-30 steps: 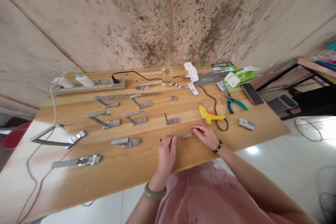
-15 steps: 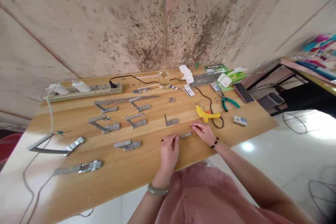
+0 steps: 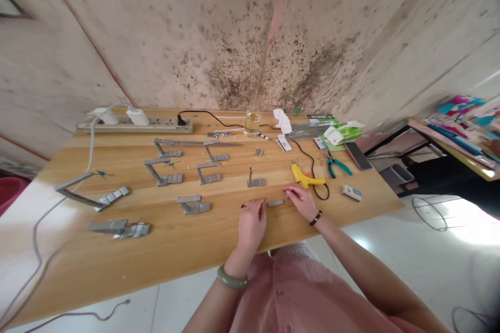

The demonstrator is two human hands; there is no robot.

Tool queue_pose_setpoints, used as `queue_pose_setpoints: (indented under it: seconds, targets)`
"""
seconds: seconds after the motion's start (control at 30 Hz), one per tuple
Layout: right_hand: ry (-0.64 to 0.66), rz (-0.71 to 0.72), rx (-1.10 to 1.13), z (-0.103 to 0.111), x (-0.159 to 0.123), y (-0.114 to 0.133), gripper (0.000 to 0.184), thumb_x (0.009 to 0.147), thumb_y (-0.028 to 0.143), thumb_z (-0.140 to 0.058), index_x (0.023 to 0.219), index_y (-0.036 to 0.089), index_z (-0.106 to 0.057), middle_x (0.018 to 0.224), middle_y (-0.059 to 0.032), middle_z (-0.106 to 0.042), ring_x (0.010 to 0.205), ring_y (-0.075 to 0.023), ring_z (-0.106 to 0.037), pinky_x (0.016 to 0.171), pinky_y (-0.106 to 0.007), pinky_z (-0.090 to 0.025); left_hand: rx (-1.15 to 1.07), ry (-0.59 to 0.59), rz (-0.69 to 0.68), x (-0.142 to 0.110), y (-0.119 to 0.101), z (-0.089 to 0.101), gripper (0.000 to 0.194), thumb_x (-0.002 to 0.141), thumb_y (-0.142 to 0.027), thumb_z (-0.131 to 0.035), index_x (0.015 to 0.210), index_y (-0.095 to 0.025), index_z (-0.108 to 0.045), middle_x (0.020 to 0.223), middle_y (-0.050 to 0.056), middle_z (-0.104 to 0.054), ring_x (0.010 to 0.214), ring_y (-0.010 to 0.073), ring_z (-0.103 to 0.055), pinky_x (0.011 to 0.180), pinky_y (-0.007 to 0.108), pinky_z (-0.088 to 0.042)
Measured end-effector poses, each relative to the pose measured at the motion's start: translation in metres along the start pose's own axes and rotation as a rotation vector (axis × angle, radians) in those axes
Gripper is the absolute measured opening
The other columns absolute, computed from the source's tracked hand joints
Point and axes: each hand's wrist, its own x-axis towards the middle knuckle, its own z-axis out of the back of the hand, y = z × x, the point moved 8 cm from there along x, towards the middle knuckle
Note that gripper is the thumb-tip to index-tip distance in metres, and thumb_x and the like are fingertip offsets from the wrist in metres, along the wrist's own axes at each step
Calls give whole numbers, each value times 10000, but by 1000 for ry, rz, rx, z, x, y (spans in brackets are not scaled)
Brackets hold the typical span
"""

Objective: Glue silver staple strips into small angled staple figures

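Observation:
A small grey bar (image 3: 276, 203) lies on the wooden table between my two hands. My left hand (image 3: 252, 221) rests just left of it with the fingers curled in; whatever they may hold is hidden. On the bar's other side, my right hand (image 3: 302, 202) has its fingers loosely stretched toward the left, a small gap showing between thumb and fingers, and nothing visible in it. Just beyond the right hand is a yellow glue gun (image 3: 307, 177). A grey L-shaped piece (image 3: 257, 182) made of short segments sits farther back, beyond the left hand.
Several grey bent assemblies (image 3: 194, 205) are spread across the table's left half. A power strip (image 3: 156, 126), a glass of yellowish liquid (image 3: 252, 124) and crumpled tissue (image 3: 282, 120) stand along the wall. Teal-handled pliers (image 3: 339, 167), a small box (image 3: 352, 193) and a phone (image 3: 358, 156) lie at the right.
The camera view has shifted, so the table appears moved. Both hands keep nearly the same pose beside the grey bar, with the left fingertips now closer to its end.

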Motion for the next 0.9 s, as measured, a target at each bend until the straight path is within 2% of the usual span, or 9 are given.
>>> queue_pose_setpoints:
  seconds: [0.3, 0.7, 0.9]
  targets:
    - [-26, -15, 56, 0, 3, -4, 226, 875, 335, -514, 889, 179, -677, 828, -58, -666, 640, -143, -616, 627, -279, -527, 13, 4, -20, -1, 2, -1, 217, 857, -101, -490, 950, -169, -673, 886, 75, -723, 817, 211, -658, 773, 365, -510]
    - [-5, 47, 93, -1, 3, 2, 196, 877, 279, -502, 886, 181, -672, 790, -50, -658, 630, -144, -613, 612, -273, -520, 67, 4, -58, -1, -3, 1, 213, 864, -125, -481, 914, -181, -680, 853, 59, -720, 797, 208, -654, 749, 352, -509]
    - [-6, 57, 111, 0, 0, 1, 194, 891, 280, -500, 890, 186, -670, 802, -58, -661, 699, -166, -619, 655, -287, -520, 93, 3, -59, -1, -4, 0, 203, 867, -130, -482, 901, -184, -675, 825, 53, -712, 775, 195, -649, 731, 331, -506]
